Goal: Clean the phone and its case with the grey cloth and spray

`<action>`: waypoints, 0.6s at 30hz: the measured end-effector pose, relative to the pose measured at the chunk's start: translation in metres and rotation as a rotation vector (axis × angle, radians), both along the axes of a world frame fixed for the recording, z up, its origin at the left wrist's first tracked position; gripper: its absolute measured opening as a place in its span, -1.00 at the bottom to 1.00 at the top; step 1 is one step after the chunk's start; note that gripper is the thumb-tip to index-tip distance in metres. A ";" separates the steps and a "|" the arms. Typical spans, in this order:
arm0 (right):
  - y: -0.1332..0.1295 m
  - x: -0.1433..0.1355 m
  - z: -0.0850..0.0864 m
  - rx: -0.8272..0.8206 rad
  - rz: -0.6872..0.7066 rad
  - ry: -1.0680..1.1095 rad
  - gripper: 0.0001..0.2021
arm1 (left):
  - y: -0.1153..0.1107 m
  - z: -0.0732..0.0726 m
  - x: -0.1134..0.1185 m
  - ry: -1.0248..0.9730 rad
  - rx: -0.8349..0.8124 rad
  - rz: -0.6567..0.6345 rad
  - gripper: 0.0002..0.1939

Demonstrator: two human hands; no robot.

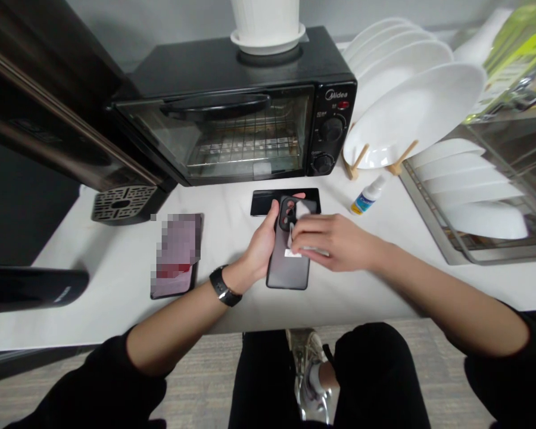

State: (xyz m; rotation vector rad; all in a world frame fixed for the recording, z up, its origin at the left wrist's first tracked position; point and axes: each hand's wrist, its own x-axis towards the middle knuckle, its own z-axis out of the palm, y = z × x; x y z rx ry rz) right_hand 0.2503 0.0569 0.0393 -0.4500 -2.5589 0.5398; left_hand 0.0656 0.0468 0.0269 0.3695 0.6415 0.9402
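My left hand (262,243) grips a dark grey smartphone (288,274) by its left side, its back and camera block facing up. Pinched in my right hand (335,243) is a small white cloth or tissue (302,208), pressed against the phone's back at the camera block. The fingers hide part of the cloth. Behind the held phone, a second black phone (263,202) lies flat on the counter. A small spray bottle (368,195) with a blue and yellow label stands to the right of my right hand.
A black toaster oven (232,131) stands at the back, a white pot (268,24) on top. White plates (411,113) lean in a wooden rack beside a sink (455,238) holding bowls. At left are a blurred-out phone-like object (176,256) and a dark machine (125,202) with a drip grille.
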 end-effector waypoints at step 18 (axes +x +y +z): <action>0.002 -0.005 -0.010 0.058 -0.530 0.352 -0.85 | 0.000 -0.010 -0.001 0.019 -0.128 -0.136 -0.53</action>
